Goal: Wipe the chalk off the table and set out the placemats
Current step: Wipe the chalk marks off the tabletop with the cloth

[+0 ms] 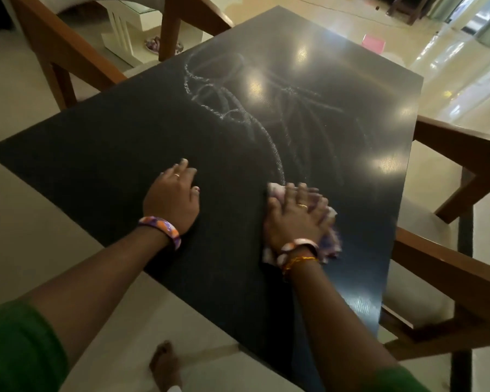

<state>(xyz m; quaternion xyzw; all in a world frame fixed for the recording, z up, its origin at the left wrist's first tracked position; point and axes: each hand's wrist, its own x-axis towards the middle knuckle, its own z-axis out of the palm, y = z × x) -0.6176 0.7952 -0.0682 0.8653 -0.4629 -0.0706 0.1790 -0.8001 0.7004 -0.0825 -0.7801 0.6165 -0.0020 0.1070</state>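
Green sleeves are worn on both arms, pushed above the elbows. On the left hand [171,198] a thin ring is seen, with an orange, purple and white bangle [161,230] at the wrist. On the right hand [293,219] a gold ring is worn, with a pink-white bangle [297,248] and orange thread [297,262].

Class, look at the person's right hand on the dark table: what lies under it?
Under the right hand lies a crumpled pale cloth, pressed flat against the black table. Its edges show around the fingers and wrist. The cloth's middle, and any chalk beneath it, are covered.
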